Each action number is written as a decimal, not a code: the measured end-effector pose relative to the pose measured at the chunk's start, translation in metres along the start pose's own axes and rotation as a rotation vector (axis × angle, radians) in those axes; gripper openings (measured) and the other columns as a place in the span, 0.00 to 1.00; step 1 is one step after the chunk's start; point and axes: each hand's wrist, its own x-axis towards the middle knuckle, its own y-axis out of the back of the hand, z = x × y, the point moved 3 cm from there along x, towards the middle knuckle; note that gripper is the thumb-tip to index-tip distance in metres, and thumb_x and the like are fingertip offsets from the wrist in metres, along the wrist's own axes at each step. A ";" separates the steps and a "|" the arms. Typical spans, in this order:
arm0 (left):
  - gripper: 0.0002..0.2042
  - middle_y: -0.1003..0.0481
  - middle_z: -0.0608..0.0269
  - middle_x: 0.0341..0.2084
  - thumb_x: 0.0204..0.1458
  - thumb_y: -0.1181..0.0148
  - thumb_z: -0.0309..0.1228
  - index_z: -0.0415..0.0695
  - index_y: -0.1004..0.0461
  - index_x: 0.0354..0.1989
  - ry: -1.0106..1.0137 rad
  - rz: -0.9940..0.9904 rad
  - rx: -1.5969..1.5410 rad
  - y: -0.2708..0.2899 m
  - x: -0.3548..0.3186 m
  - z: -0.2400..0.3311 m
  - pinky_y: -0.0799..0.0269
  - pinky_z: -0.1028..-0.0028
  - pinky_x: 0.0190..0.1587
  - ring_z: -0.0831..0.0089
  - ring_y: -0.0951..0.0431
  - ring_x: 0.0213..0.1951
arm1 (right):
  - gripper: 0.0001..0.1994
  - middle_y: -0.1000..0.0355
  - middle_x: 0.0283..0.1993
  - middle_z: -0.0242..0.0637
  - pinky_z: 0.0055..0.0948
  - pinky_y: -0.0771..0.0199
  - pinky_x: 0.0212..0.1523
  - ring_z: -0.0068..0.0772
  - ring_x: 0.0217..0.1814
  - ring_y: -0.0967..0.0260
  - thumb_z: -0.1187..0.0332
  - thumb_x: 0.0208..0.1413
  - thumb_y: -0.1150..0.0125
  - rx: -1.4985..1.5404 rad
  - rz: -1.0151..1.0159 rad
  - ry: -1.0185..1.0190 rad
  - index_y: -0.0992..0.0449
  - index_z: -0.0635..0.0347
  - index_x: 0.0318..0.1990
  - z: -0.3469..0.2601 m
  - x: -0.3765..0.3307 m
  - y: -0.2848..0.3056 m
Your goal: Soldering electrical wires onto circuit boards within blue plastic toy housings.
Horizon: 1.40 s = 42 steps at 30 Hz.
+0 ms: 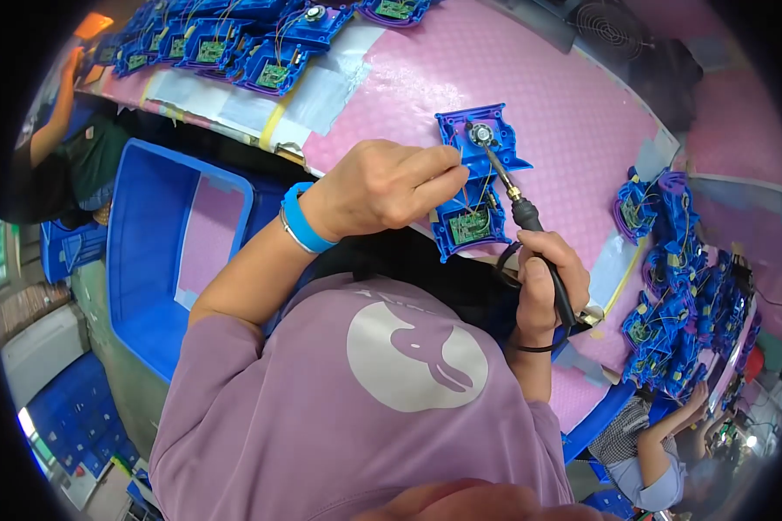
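Observation:
In my right hand point(549, 273) is a soldering iron point(527, 217), its black handle gripped by closed fingers. The iron's tip reaches a round silver speaker point(480, 134) inside a blue plastic housing half point(447, 130). My left hand point(387, 187) is closed in a pinch at the left side of that housing. What its fingertips hold is too small to make out. Thin wires run down from there toward a green circuit board point(469, 227), which sits in a second blue housing piece point(444, 245) nearer to me.
The pink worktop point(417, 78) carries several blue housings with boards point(210, 52) at the far left. More blue housings point(665, 321) are heaped on the right. A blue bin point(139, 260) stands left of me. Other people work at both sides.

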 end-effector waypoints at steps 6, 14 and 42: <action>0.12 0.20 0.58 0.38 0.45 0.35 0.25 0.40 0.21 0.40 0.007 -0.004 0.012 -0.018 0.002 -0.007 0.23 0.75 0.26 0.71 0.18 0.27 | 0.11 0.28 0.23 0.41 0.30 0.32 0.26 0.33 0.23 0.30 0.73 0.48 0.42 -0.030 -0.009 -0.025 0.19 0.69 0.38 0.000 0.003 -0.001; 0.10 0.19 0.58 0.39 0.48 0.32 0.26 0.40 0.19 0.40 0.029 0.006 -0.026 -0.022 -0.001 -0.010 0.22 0.74 0.26 0.69 0.17 0.28 | 0.11 0.27 0.23 0.42 0.30 0.32 0.26 0.35 0.23 0.29 0.73 0.48 0.41 -0.038 -0.027 -0.051 0.19 0.68 0.38 0.003 0.006 -0.005; 0.12 0.19 0.58 0.38 0.45 0.34 0.25 0.40 0.21 0.40 0.028 0.041 -0.016 -0.026 -0.007 -0.012 0.22 0.74 0.26 0.69 0.17 0.28 | 0.12 0.28 0.21 0.41 0.30 0.35 0.23 0.34 0.21 0.31 0.73 0.45 0.40 -0.135 -0.063 0.088 0.19 0.68 0.36 0.000 0.010 -0.006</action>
